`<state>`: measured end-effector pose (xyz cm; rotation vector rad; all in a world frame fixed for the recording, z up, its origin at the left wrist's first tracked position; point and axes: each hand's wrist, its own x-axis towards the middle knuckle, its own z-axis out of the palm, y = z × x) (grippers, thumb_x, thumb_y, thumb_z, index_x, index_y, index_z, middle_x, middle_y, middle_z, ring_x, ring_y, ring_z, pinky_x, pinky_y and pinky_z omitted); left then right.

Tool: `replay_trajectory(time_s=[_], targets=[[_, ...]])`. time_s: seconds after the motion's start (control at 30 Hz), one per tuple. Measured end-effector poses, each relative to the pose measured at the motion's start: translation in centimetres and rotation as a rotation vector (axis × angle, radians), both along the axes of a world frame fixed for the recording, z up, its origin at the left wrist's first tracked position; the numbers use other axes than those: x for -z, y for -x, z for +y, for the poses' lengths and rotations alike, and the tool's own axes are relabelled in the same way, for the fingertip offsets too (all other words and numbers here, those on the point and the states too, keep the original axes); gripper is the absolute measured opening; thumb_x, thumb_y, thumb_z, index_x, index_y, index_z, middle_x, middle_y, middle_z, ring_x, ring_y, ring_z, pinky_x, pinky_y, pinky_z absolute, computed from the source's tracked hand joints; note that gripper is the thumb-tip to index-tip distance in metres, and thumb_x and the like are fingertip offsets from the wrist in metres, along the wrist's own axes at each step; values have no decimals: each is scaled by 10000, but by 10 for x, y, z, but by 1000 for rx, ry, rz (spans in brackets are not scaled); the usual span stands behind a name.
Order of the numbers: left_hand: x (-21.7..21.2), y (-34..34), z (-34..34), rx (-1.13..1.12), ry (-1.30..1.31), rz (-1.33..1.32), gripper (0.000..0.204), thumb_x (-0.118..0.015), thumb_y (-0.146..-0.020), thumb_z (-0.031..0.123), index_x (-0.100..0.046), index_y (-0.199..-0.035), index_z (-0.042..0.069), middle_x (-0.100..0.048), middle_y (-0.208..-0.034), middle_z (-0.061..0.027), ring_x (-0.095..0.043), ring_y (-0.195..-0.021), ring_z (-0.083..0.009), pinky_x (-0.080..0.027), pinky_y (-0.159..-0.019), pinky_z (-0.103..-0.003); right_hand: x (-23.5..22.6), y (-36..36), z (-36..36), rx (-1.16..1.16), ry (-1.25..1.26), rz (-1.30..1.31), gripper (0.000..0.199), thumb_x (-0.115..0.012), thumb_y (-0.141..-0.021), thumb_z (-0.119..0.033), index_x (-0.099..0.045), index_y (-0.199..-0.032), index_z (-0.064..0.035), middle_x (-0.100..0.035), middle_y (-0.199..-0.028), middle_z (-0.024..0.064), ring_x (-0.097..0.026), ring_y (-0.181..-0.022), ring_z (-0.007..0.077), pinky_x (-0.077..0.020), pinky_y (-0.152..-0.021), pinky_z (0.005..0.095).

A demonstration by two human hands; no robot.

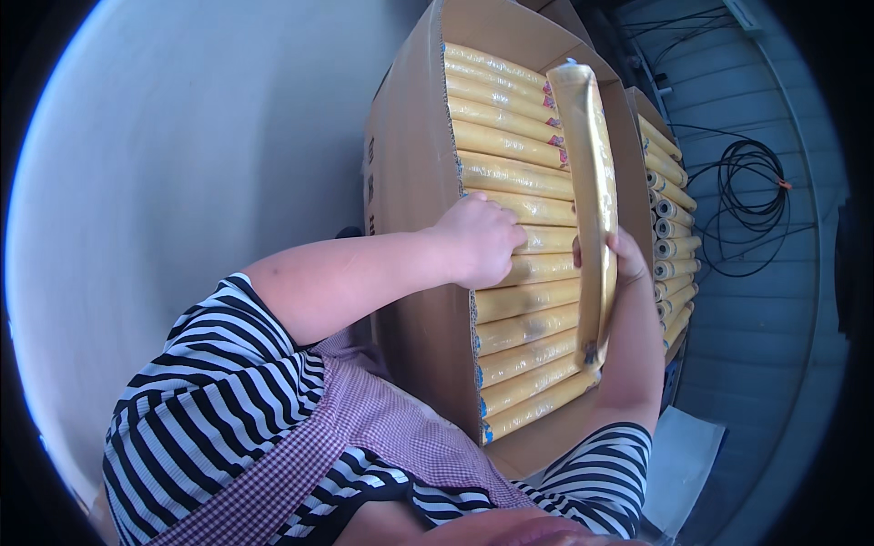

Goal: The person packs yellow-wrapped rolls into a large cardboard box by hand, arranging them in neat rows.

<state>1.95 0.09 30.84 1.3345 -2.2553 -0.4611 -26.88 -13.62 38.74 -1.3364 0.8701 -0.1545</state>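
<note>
My right hand (625, 255) is closed around a long yellow roll (596, 155) in shiny clear wrap, held upright over the right part of an open cardboard box. Beneath it, a row of similar yellow rolls (519, 300) lies side by side in the box (401, 182), some with red marks at their far ends. My left hand (478, 241) rests on these rolls by the box's left edge. Its fingers are curled under, and whether they grip anything is hidden.
To the right, a second cardboard box (645, 105) holds more rolls (672, 246) with hollow ends showing. A coiled black cable (751, 177) lies beyond it on a grey panelled surface (746, 337). A pale sheet (683, 464) is at the lower right.
</note>
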Motion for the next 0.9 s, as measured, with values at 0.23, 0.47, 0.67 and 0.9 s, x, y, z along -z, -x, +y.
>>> replay_trajectory(time_s=[0.23,0.47,0.67,0.9], targets=[[10,0,-6,-20,92,88,108,-602,-861,197,-666,-864,110,-634,-910,-75,-662,-904,-261,-455,-850,-434,15,-47,-91,79,932,645,707,-865,-721,-142,-615,-1383,-151,-679,-1127,89,-651,-1047,269,-539,-963,381],[10,6,-4,-41,168,127,62,-618,-827,168,-643,-837,113,-597,-866,-68,-644,-849,-263,-453,-798,-428,128,-108,-131,-101,1144,1145,670,-714,-828,-145,-528,-1461,-254,-547,-1457,101,-444,-1427,336,-287,-1213,591],[7,6,-6,-32,180,146,50,-633,-806,165,-621,-819,118,-575,-848,-58,-622,-826,-263,-445,-779,-421,159,-139,-131,-13,939,971,635,-577,-881,-270,-488,-1510,-282,-421,-1594,80,-301,-1527,324,-142,-1236,671],[5,12,-8,-23,201,182,51,-633,-783,155,-599,-806,126,-572,-836,-53,-618,-828,-273,-444,-777,-419,157,-160,-103,-7,989,1014,727,-476,-921,-709,-609,-1429,-207,-515,-1515,151,-386,-1463,355,-183,-1213,630]])
